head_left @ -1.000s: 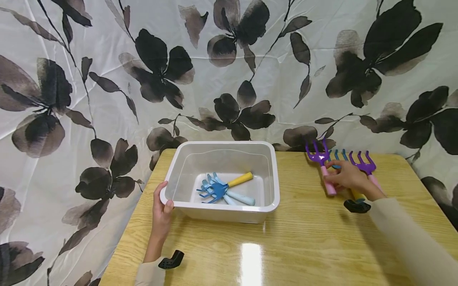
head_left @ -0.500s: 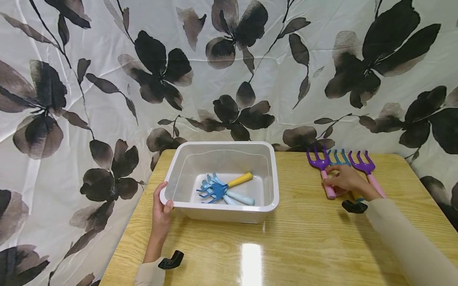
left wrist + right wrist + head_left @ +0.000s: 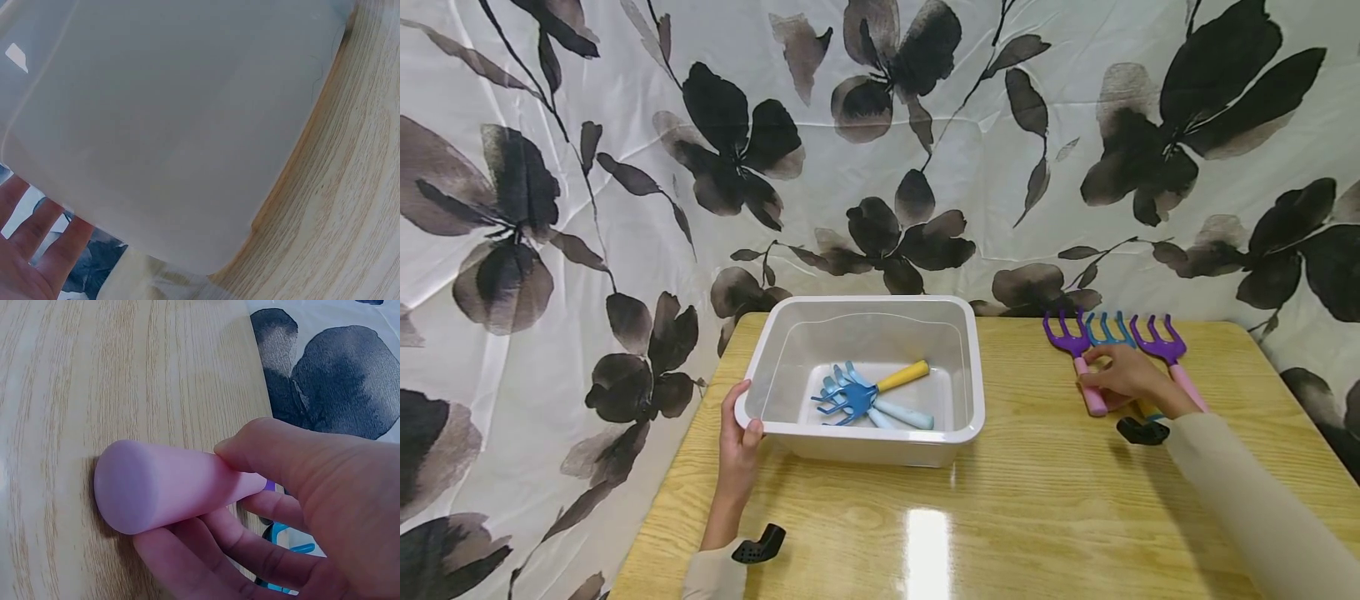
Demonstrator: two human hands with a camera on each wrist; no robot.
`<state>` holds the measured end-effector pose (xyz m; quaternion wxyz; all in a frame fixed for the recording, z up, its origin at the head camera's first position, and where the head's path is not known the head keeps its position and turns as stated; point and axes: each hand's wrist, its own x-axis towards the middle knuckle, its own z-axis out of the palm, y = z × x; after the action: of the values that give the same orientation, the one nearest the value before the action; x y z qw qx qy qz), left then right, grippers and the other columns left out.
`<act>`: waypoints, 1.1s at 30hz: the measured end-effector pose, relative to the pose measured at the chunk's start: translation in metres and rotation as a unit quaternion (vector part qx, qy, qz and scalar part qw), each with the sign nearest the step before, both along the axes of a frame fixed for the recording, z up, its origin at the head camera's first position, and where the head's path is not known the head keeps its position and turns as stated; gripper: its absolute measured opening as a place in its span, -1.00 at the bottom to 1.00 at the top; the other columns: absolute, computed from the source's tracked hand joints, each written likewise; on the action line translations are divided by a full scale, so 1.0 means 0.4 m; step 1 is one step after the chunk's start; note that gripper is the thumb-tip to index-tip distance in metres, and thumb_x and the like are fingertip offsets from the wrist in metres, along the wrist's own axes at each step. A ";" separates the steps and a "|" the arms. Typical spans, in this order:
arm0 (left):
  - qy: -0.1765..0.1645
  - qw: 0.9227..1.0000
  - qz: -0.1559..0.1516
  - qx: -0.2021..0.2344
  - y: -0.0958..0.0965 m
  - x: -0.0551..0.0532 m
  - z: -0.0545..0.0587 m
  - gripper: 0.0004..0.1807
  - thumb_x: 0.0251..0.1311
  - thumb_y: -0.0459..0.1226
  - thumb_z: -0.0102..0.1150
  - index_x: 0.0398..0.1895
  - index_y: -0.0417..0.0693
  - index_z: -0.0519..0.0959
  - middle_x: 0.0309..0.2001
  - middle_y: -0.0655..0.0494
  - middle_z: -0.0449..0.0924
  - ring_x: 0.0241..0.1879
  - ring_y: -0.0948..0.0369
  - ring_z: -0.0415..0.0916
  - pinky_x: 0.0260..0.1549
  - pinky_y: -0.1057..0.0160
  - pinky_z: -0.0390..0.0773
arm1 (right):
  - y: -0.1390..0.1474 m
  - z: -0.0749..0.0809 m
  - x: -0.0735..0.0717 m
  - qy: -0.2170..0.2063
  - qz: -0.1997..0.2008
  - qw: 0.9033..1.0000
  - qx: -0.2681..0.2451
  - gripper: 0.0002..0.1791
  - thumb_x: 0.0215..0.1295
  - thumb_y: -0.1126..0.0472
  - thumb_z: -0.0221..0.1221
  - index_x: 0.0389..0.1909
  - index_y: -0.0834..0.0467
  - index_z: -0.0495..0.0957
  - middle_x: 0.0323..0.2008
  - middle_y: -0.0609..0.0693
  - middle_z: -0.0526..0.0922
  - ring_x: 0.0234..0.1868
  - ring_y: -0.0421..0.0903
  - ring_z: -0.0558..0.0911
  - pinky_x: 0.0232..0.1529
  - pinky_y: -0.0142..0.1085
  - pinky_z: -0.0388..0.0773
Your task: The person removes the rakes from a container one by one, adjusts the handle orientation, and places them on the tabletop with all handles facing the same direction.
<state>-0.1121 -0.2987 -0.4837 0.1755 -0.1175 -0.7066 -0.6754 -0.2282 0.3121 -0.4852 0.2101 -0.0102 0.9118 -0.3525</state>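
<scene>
My right hand (image 3: 1122, 375) holds the pink handle (image 3: 181, 481) of a purple toy hand rake (image 3: 1067, 337), thumb on one side and fingers on the other. In the right wrist view the handle's rounded end lies on the wood. Beside it is a blue rake (image 3: 1108, 331), its handle mostly hidden under my hand. A second purple rake (image 3: 1161, 343) with a pink handle lies to the right. My left hand (image 3: 739, 433) grips the left rim of a white plastic tub (image 3: 868, 450). Inside, a blue rake with a yellow handle (image 3: 904, 377) lies across light blue tools (image 3: 906, 415).
The wooden table (image 3: 1045, 508) extends in front of the tub and to its right. A floral cloth (image 3: 985, 192) hangs behind the table and along its left side.
The purple rake in my right hand has come down slightly, its tines now lower and nearer me. My right hand shifted slightly left with it. My left hand and the tub stay put.
</scene>
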 end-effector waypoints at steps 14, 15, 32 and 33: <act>0.002 1.000 0.000 -0.003 -0.019 -0.016 0.002 -0.39 0.44 -0.35 0.02 0.51 -0.21 0.16 0.35 -0.04 0.28 0.16 -0.02 0.40 0.02 0.36 0.55 | -0.019 0.076 -0.006 -0.029 0.051 0.998 0.009 -0.19 0.40 0.08 0.29 0.40 0.53 0.19 -0.48 0.08 0.62 -0.56 0.01 0.66 -0.43 -0.04 0.69; 0.002 1.000 0.001 -0.004 -0.021 -0.017 0.002 -0.39 0.44 -0.35 0.02 0.51 -0.21 0.16 0.34 -0.04 0.28 0.15 0.01 0.41 0.01 0.36 0.54 | -0.024 0.092 -0.010 -0.029 0.057 0.998 0.013 -0.18 0.41 0.08 0.28 0.41 0.52 0.17 -0.51 0.10 0.60 -0.58 0.01 0.64 -0.45 -0.03 0.69; -0.008 1.000 0.004 0.003 -0.020 -0.019 0.004 -0.38 0.45 -0.29 0.06 0.51 -0.18 0.17 0.38 0.00 0.24 0.17 -0.04 0.35 0.04 0.37 0.52 | -0.170 0.400 -0.102 0.082 0.243 0.964 0.075 -0.24 0.33 0.08 0.38 0.44 0.23 0.29 0.01 0.26 0.64 -0.32 -0.01 0.72 -0.32 -0.13 0.66; -0.008 1.000 0.003 0.004 -0.019 -0.019 0.004 -0.38 0.45 -0.30 0.06 0.51 -0.18 0.17 0.38 -0.01 0.24 0.17 -0.05 0.35 0.04 0.37 0.52 | -0.184 0.414 -0.109 0.091 0.253 0.960 0.075 -0.23 0.31 0.08 0.39 0.44 0.22 0.30 0.02 0.25 0.64 -0.26 0.02 0.73 -0.27 -0.11 0.67</act>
<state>-0.1196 -0.3063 -0.4820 0.1725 -0.1091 -0.7057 -0.6785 -0.2717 0.2385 -0.3198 0.2087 -0.2567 0.9185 -0.2166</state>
